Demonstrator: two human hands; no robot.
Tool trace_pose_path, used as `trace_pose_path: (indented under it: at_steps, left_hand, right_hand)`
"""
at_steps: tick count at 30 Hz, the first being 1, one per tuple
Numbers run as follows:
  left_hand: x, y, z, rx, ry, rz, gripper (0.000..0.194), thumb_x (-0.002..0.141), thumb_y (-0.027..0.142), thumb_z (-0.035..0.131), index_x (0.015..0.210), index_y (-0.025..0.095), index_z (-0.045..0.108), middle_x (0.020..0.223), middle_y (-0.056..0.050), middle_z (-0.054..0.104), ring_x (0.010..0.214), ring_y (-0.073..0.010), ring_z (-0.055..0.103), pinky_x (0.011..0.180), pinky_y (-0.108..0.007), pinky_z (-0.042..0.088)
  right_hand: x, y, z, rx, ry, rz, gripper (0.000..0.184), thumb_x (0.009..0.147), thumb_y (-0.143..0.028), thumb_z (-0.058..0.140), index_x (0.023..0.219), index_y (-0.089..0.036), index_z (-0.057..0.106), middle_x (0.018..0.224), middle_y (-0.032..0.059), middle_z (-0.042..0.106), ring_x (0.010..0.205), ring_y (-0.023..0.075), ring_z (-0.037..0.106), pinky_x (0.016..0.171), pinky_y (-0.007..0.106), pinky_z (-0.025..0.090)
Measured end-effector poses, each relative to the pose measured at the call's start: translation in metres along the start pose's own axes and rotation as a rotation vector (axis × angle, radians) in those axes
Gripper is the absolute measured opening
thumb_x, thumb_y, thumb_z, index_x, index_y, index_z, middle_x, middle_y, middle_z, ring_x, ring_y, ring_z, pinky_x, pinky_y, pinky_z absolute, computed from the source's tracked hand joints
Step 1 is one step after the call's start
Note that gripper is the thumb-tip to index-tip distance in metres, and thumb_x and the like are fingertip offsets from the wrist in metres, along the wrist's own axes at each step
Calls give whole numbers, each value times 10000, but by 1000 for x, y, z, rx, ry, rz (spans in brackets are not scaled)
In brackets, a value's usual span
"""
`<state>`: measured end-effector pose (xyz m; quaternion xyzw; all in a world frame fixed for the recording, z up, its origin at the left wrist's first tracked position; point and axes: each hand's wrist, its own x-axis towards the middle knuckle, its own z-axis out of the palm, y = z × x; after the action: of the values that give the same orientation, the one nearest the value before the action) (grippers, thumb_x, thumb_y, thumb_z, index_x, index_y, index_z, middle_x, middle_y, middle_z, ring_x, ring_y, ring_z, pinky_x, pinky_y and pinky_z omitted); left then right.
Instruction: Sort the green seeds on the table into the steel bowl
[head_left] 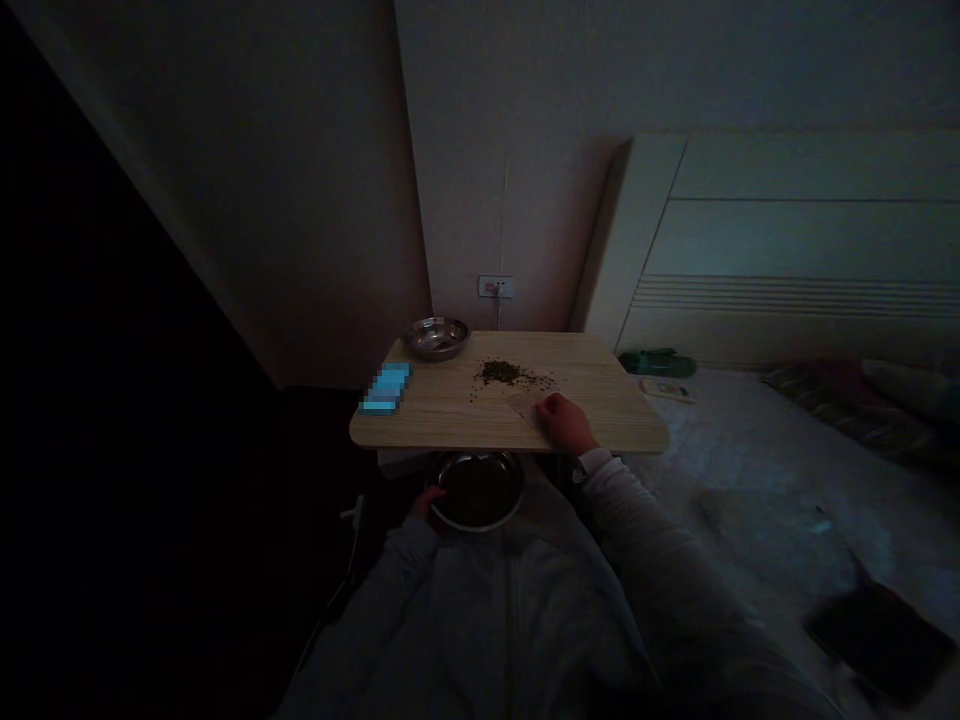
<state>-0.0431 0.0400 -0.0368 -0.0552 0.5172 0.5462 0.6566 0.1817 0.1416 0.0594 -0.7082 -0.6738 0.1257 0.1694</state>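
Observation:
My left hand (427, 502) grips the left rim of a metal bowl (480, 524), held over my lap just below the table's front edge. Dark green, fine contents fill much of its bottom. Above the small wooden table (450, 425), my right hand (564, 422) is closed on a thin, pale, see-through card (523, 405) that reaches leftward over the tabletop. Just beyond the card lies a loose pile of small dark grains (501, 373), with stray bits scattered to its right and front. The dim light hides finer detail.
A second metal bowl (436, 340) stands at the table's back left, near a lit phone (386, 388). Behind is a wall socket (496, 287) with a cord. To the right, a bed (720, 440) carries a green bottle-like object (658, 363) and a dark flat item (881, 640).

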Motion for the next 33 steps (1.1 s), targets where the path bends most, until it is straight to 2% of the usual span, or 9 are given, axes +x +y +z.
trace_pose_path:
  at_steps: [6, 10, 15, 23, 27, 33]
  left_hand:
    - [6, -6, -2, 38, -49, 8, 191, 609, 33, 511, 631, 172, 639, 466, -28, 637, 587, -223, 659, 667, -351, 523]
    - [7, -7, -3, 19, -48, 13, 230, 592, 38, 504, 711, 160, 658, 447, -23, 624, 559, -229, 648, 661, -367, 518]
    - [7, -3, -4, 19, 8, 12, 244, 597, 22, 493, 701, 171, 656, 395, 8, 578, 439, -194, 591, 602, -340, 511]
    - [1, -2, 2, 21, -34, 2, 233, 609, 7, 501, 645, 172, 662, 385, 1, 571, 503, -226, 626, 690, -375, 497]
    - [2, -3, 0, 19, -26, 12, 233, 612, -9, 496, 593, 171, 642, 390, 4, 580, 438, -194, 597, 658, -354, 507]
    - [4, -2, -4, 7, -71, -35, 220, 613, 22, 515, 707, 144, 672, 453, -28, 630, 526, -224, 643, 649, -358, 518]
  right_hand:
    - [11, 14, -8, 25, 7, -20, 264, 868, -341, 438, 944, -141, 591, 941, 108, 670, 849, 181, 605, 651, 243, 379]
    - [21, 21, -13, 4, 30, -34, 253, 869, -327, 437, 943, -141, 591, 931, 105, 669, 841, 178, 601, 657, 244, 383]
    - [31, 22, -21, -52, 27, -80, 245, 872, -326, 431, 959, -158, 588, 948, 99, 665, 852, 183, 601, 671, 255, 396]
    - [40, 9, -31, -55, 31, -154, 213, 864, -308, 455, 954, -175, 594, 962, 91, 665, 867, 185, 602, 711, 269, 413]
    - [43, 1, -28, 33, 67, -194, 212, 866, -295, 447, 973, -186, 594, 932, 57, 673, 842, 163, 601, 722, 259, 416]
    - [48, -21, -25, 40, 98, -217, 250, 874, -271, 410, 1025, -180, 588, 944, 66, 677, 864, 172, 608, 737, 260, 425]
